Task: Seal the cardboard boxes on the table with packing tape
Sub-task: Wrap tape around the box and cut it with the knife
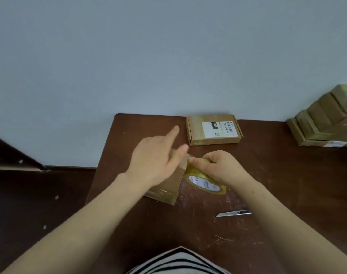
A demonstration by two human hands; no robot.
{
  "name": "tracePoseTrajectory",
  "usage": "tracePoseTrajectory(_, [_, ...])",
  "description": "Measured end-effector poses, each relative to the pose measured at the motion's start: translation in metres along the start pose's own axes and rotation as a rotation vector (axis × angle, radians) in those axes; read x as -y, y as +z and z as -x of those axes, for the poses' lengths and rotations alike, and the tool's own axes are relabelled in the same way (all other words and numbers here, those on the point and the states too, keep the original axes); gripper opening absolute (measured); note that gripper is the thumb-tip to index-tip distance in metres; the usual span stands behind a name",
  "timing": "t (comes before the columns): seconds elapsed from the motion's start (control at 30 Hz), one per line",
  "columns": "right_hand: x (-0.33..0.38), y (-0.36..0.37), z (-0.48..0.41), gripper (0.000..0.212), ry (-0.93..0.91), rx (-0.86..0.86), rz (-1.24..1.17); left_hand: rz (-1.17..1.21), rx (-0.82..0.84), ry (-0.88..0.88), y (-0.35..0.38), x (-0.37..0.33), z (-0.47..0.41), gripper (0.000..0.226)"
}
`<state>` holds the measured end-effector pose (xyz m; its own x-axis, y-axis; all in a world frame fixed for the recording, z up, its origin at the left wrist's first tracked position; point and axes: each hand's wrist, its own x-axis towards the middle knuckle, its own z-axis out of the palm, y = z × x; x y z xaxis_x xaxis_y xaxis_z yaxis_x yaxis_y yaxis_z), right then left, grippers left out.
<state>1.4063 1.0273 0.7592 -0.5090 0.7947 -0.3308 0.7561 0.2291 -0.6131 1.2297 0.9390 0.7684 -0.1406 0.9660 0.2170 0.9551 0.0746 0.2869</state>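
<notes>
Head view is showing a pale wall [168, 46] filling the whole upper half. Below it a dark brown table [287, 194] is running from the middle out to the right edge, its top scratched and scuffed. A dark floor [40, 194] is showing at nine o'clock, beside the table's left edge.

At three o'clock a stack [324, 123] of flat cardboard boxes is leaning against the wall on the table's far right. At one o'clock from the hands a labelled box [214, 129] is lying flat against the wall, white shipping label up, well apart from the stack.

At the bottom edge, six o'clock, a striped shirt [178, 262] is poking into view, and two bare forearms are reaching up from it.

In the middle of the table the box [166, 186] being worked on is lying flat, glossy along its near end. The left hand [156, 157] is hovering over its far half with fingers straight and spread. It is blurred, so I cannot tell whether it is touching the cardboard.

Just beside the box, at its three o'clock, the right hand [222, 165] is gripping the tape [206, 182], fingers curled over the yellowish roll, which is sitting tilted at the box's right edge.

At five o'clock from the roll a small metal knife [233, 213] is lying flat on the table, apart from both hands.
</notes>
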Motion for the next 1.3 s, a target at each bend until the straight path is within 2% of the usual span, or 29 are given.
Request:
tracePoseTrajectory(0.07, [-0.002, 0.003, 0.001, 0.059, -0.011, 0.031, -0.04, -0.234, 0.027, 0.042, 0.006, -0.015, 0.008, 0.05])
tracePoseTrajectory(0.1, [-0.003, 0.005, 0.003, 0.057, -0.011, 0.051, -0.066, -0.277, 0.018, 0.041, 0.007, -0.016, 0.012, 0.045])
tracePoseTrajectory(0.2, [-0.003, 0.007, 0.003, 0.053, -0.009, 0.063, -0.11, -0.291, 0.027, 0.058, 0.003, -0.014, 0.009, 0.046])
tracePoseTrajectory(0.3, [-0.001, 0.006, 0.004, 0.043, -0.039, 0.067, -0.123, -0.282, 0.098, 0.172, 0.004, -0.031, 0.0, 0.055])
tracePoseTrajectory(0.4, [-0.006, 0.008, 0.004, 0.038, -0.048, 0.108, -0.137, -0.224, 0.103, 0.201, 0.01, -0.045, 0.007, 0.046])
tracePoseTrajectory(0.57, [-0.01, 0.006, 0.003, 0.037, -0.041, 0.065, -0.137, -0.182, 0.188, 0.199, 0.007, -0.031, -0.004, 0.085])
tracePoseTrajectory(0.67, [-0.006, 0.004, 0.0, 0.052, 0.016, 0.07, -0.188, -0.336, 0.112, 0.019, 0.002, -0.003, -0.001, 0.088])
tracePoseTrajectory(0.73, [-0.005, 0.006, -0.001, 0.054, 0.036, 0.075, -0.186, -0.33, 0.133, -0.078, 0.0, 0.003, 0.003, 0.079])
tracePoseTrajectory(0.77, [-0.005, 0.005, -0.003, 0.054, 0.044, 0.068, -0.188, -0.306, 0.129, -0.068, 0.002, 0.004, -0.001, 0.077])
tracePoseTrajectory(0.83, [-0.005, 0.003, -0.003, 0.054, 0.051, 0.053, -0.202, -0.158, 0.147, -0.058, 0.005, 0.011, -0.013, 0.076])
tracePoseTrajectory(0.87, [-0.006, 0.002, -0.004, 0.054, 0.049, 0.05, -0.203, 0.001, 0.152, -0.102, 0.005, 0.016, -0.016, 0.073])
tracePoseTrajectory(0.93, [-0.006, 0.002, -0.004, 0.056, 0.052, 0.061, -0.199, 0.256, 0.039, -0.217, 0.006, 0.028, -0.011, 0.054])
tracePoseTrajectory(1.0, [-0.004, 0.004, -0.002, 0.057, 0.046, 0.074, -0.185, 0.304, -0.025, -0.336, 0.009, 0.036, 0.0, 0.044])
tracePoseTrajectory(1.1, [-0.006, 0.008, -0.002, 0.056, 0.04, 0.05, -0.182, 0.283, 0.095, -0.387, 0.005, 0.036, -0.002, 0.044])
tracePoseTrajectory(1.13, [-0.007, 0.008, -0.002, 0.057, 0.04, 0.045, -0.177, 0.143, 0.117, -0.338, 0.003, 0.032, -0.003, 0.047])
tracePoseTrajectory(1.2, [-0.007, 0.008, -0.002, 0.058, 0.033, 0.052, -0.163, -0.165, 0.04, -0.084, 0.002, 0.014, -0.001, 0.054])
tracePoseTrajectory(1.27, [-0.006, 0.008, -0.002, 0.058, 0.023, 0.069, -0.163, -0.199, 0.016, 0.171, 0.004, -0.004, 0.007, 0.061])
tracePoseTrajectory(1.3, [-0.007, 0.008, -0.001, 0.058, 0.022, 0.075, -0.174, -0.171, 0.079, 0.238, 0.003, -0.007, 0.009, 0.068])
